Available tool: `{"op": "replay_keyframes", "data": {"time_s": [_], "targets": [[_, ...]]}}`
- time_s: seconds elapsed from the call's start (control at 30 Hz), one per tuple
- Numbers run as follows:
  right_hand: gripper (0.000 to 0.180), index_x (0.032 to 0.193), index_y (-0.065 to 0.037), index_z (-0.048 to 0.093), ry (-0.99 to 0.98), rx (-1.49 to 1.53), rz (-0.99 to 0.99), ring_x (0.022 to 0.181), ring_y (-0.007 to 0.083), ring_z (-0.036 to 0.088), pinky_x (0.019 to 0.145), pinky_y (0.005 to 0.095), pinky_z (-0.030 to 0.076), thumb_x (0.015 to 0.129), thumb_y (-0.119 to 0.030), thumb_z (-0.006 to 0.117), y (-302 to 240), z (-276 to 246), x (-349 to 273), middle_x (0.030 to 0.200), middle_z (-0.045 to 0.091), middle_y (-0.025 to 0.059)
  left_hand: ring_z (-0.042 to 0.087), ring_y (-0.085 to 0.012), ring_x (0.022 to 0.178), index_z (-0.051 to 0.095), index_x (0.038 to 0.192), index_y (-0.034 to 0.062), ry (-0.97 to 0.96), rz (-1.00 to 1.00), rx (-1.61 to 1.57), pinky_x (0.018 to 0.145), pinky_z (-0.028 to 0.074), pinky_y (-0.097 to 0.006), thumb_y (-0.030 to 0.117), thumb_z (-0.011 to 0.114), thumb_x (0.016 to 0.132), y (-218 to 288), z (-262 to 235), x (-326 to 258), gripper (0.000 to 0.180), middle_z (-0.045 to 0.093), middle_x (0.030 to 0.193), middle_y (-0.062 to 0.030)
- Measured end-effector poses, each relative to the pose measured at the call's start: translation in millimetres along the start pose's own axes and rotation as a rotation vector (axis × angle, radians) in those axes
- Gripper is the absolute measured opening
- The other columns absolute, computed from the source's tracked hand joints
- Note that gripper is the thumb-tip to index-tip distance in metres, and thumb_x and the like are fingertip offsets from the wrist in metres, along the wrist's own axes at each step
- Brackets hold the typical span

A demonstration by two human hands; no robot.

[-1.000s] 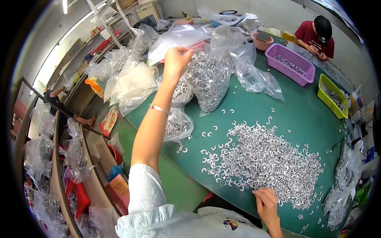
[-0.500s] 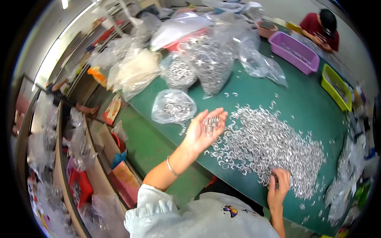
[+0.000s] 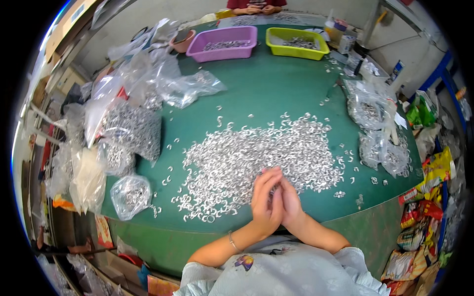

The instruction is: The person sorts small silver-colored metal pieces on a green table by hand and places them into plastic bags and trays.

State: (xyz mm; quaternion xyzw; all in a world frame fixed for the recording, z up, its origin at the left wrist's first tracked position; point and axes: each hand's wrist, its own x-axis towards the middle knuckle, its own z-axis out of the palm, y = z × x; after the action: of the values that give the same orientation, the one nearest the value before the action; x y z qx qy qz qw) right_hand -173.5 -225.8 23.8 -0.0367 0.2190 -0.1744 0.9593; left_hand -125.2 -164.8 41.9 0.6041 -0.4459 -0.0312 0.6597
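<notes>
Over the near edge of a wide heap of small silver crescent-shaped metal pieces [image 3: 247, 158], my two hands are brought together. My left hand [image 3: 265, 204] is cupped, its fingers bent inward against the other hand. My right hand [image 3: 292, 204] closes from the other side, with its fingers pressed together. A few metal pieces show as a dark glint in the gap between the palms; most of what lies inside is hidden. Loose pieces are scattered around the heap on the green table [image 3: 276, 89].
Clear bags of metal pieces [image 3: 131, 126] crowd the left side, with a smaller bag [image 3: 131, 196] near the front edge. More bags [image 3: 368, 111] lie right. A purple basin [image 3: 222, 43] and a yellow-green basin [image 3: 297, 43] stand far back, before a person in red [image 3: 256, 6].
My view has turned right. The left hand, earlier open palm-up with metal pieces on it, has come together with the right hand, which was at the heap.
</notes>
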Motion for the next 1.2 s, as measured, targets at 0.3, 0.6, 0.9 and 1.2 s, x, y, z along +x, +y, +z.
{"op": "replay_keyframes", "data": {"time_s": [0.3, 0.6, 0.9, 1.2], "targets": [[0.01, 0.093, -0.007, 0.053, 0.182, -0.164, -0.589, 0.061, 0.0097, 0.055, 0.046, 0.0191, 0.044, 0.086, -0.014, 0.056, -208, -5, -5, 0.077, 0.057, 0.0017, 0.05, -0.0252, 0.099, 0.056, 0.096, -0.003, -0.064, -0.006, 0.231, 0.089, 0.039, -0.036, -0.01, 0.048, 0.077, -12, -45, 11, 0.022, 0.05, 0.104, -0.0143], [0.041, 0.121, 0.003, 0.035, 0.562, -0.152, -0.939, 0.11, 0.0318, 0.039, 0.095, 0.0474, 0.035, 0.087, -0.015, 0.047, -373, -11, 19, 0.118, 0.04, 0.0255, 0.025, -0.0402, 0.128, 0.047, 0.124, 0.0065, -0.539, -0.154, 0.819, 0.103, 0.019, -0.055, 0.014, 0.063, 0.079, -42, -62, 31, 0.049, 0.032, 0.138, -0.0148], [0.047, 0.125, -0.004, 0.043, 0.567, -1.481, -1.129, 0.121, 0.0275, 0.038, 0.101, 0.035, 0.029, 0.081, -0.015, 0.057, -238, 6, 23, 0.13, 0.042, 0.0135, 0.026, -0.0441, 0.125, 0.043, 0.129, 0.0095, -0.682, -0.079, 0.952, 0.099, 0.02, -0.062, 0.029, 0.061, 0.08, -66, -60, 35, 0.056, 0.033, 0.136, -0.0171], [0.067, 0.127, -0.013, 0.045, -0.4, -2.443, -0.587, 0.13, 0.039, 0.02, 0.104, 0.0515, 0.018, 0.069, -0.033, 0.072, -90, -18, 2, 0.138, 0.029, 0.0158, 0.024, -0.0452, 0.124, 0.044, 0.128, 0.0108, -0.793, -0.043, 0.904, 0.097, 0.019, -0.063, 0.045, 0.069, 0.068, -71, -68, 49, 0.073, 0.032, 0.136, -0.0186]]}}
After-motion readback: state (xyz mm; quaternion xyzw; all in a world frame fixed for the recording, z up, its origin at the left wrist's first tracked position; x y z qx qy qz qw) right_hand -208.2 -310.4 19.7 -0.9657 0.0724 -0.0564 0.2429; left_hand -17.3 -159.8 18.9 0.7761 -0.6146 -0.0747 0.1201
